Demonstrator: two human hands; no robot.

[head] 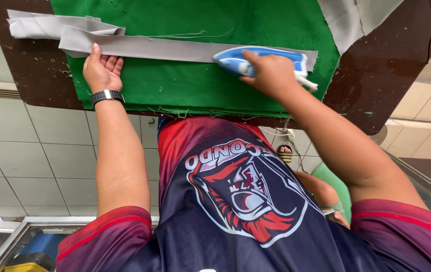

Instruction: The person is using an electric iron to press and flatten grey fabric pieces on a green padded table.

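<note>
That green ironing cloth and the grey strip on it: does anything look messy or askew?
Somewhat. Loose threads lie on the green cloth, its near edge is frayed, and the grey strip ends crumpled at the far left. The left hand pins the strip; the right hand grips the blue iron.

Blue iron (pixel 256 59) on grey fabric strip (pixel 165 49)

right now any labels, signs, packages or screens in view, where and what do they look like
Shirt print: on the front of the person's dark blue and red shirt, bottom centre; a rounded emblem in white, red and navy with an arc of white lettering.
Watch: on the left wrist by the green cloth; black band, silver case; its face does not show.
No packages or signs in view.
</note>
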